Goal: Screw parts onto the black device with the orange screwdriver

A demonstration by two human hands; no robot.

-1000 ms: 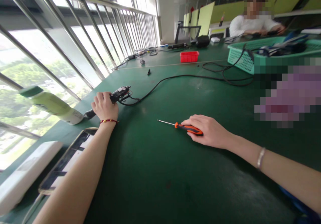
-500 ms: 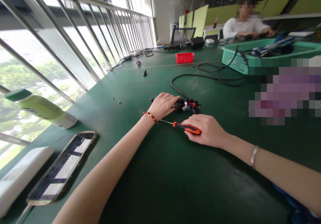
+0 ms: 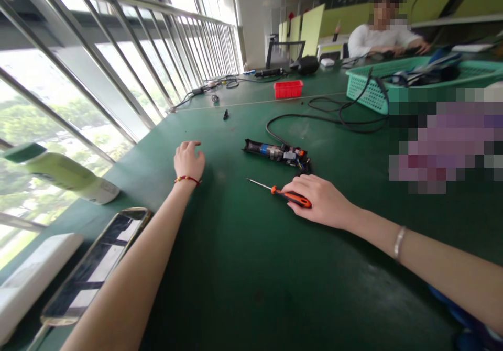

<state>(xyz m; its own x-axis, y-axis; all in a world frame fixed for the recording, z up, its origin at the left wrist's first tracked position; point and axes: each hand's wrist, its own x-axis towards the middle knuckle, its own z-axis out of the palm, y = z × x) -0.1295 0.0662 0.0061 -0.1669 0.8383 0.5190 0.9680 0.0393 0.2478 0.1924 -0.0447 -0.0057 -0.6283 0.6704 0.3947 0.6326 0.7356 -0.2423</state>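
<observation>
My left hand (image 3: 189,160) is low over the green table, left of a device, its fingers bent and the thumb apart from them. Nothing shows in it; the spot under the palm is hidden. In my right hand (image 3: 320,200) is a screwdriver (image 3: 296,198) with an orange and black handle, its thin shaft pointing left. Just beyond the screwdriver lies the opened device (image 3: 281,153), with a dark casing, a blue band, metal parts and coloured wires. A black cable (image 3: 298,116) runs from it toward the back right.
A red tray (image 3: 288,89) and a green basket (image 3: 367,89) holding tools stand farther back. A small black part (image 3: 225,114) lies beyond my left hand. At left are a phone (image 3: 98,267), a white box (image 3: 35,277) and a tilted bottle (image 3: 63,173). A person (image 3: 383,36) sits opposite.
My left hand has let go of the device and moved left, over where tiny dark pieces were lying. The device now shows fully. My right hand stays almost still with the screwdriver.
</observation>
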